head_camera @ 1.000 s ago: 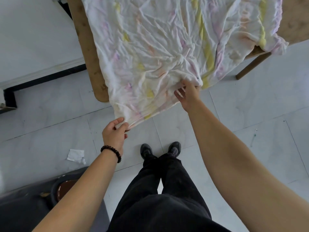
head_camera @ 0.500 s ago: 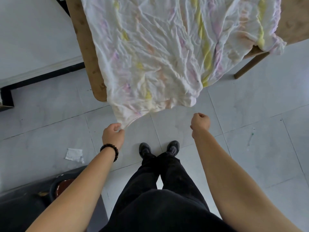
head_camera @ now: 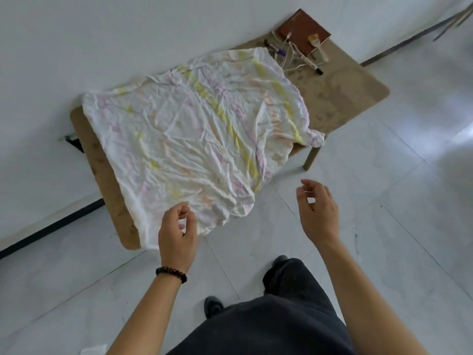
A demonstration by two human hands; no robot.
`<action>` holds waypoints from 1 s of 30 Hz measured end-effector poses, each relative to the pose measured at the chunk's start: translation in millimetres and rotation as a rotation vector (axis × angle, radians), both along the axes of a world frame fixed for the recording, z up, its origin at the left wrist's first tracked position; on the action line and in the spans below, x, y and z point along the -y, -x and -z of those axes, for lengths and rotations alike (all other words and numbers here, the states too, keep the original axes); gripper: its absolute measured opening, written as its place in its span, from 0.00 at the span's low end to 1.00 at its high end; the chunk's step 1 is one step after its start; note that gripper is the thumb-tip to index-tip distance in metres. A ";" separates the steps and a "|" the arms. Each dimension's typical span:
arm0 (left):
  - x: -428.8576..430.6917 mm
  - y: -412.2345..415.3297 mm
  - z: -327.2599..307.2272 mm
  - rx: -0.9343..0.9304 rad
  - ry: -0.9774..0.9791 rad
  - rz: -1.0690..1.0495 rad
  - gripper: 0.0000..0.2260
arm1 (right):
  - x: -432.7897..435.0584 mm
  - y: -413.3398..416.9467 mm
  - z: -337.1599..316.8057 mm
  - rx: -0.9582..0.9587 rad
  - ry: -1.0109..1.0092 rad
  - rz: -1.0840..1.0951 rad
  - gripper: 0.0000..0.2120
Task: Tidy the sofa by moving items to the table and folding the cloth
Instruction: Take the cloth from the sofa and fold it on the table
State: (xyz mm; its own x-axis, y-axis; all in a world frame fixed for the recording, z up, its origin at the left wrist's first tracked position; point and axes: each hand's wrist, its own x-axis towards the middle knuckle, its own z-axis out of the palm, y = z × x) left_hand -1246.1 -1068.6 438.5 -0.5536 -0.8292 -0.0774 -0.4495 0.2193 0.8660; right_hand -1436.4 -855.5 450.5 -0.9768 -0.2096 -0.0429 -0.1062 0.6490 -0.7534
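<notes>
A crumpled white cloth (head_camera: 194,139) with yellow and pink streaks lies spread over most of a low brown table (head_camera: 343,93), its near edge hanging off the front. My left hand (head_camera: 178,231), with a dark bead bracelet, hovers at the cloth's near corner with loosely curled fingers and holds nothing. My right hand (head_camera: 318,211) hangs in the air to the right of the cloth, over the floor, fingers relaxed and empty.
At the table's far end lie a brown book (head_camera: 303,30), a paintbrush (head_camera: 318,46), a pen (head_camera: 311,64) and tangled cables (head_camera: 286,55). White wall runs behind the table. Pale tiled floor surrounds it; my legs and shoes (head_camera: 213,306) stand below.
My left hand has let go of the cloth's corner and now hovers beside it. My right hand has opened from a fist. The view has swung up, showing the whole table.
</notes>
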 end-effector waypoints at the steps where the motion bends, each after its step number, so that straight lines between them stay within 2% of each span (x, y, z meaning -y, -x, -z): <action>1: -4.4 14.9 -3.2 -0.013 0.004 0.025 0.10 | -5.7 8.9 -2.1 -0.004 0.008 0.020 0.12; 5: -22.0 80.0 -5.5 0.002 -0.022 0.089 0.08 | -20.4 65.5 11.2 0.041 0.021 0.055 0.12; 9: -34.8 144.5 -0.7 0.063 -0.035 0.064 0.08 | -29.5 139.5 38.9 0.097 0.031 -0.011 0.12; 16: -84.0 285.5 -13.6 0.148 -0.125 -0.146 0.06 | -24.6 331.2 51.7 0.173 -0.032 -0.301 0.11; 21: -98.4 371.0 -0.3 0.175 -0.132 -0.150 0.10 | 21.7 445.3 37.8 0.157 -0.087 -0.469 0.13; 24: -99.9 420.2 28.1 0.180 -0.175 -0.129 0.12 | 64.1 496.9 39.4 0.102 -0.143 -0.608 0.16; 26: -98.4 453.1 51.0 0.247 -0.181 -0.071 0.15 | 95.0 526.3 49.1 0.106 -0.209 -0.677 0.17; 28: -97.9 482.1 73.7 0.327 -0.058 0.013 0.19 | 125.6 549.2 60.9 0.162 -0.289 -0.718 0.17; 30: -99.1 505.6 93.1 0.418 0.044 0.090 0.24 | 154.7 566.3 75.3 0.255 -0.350 -0.710 0.13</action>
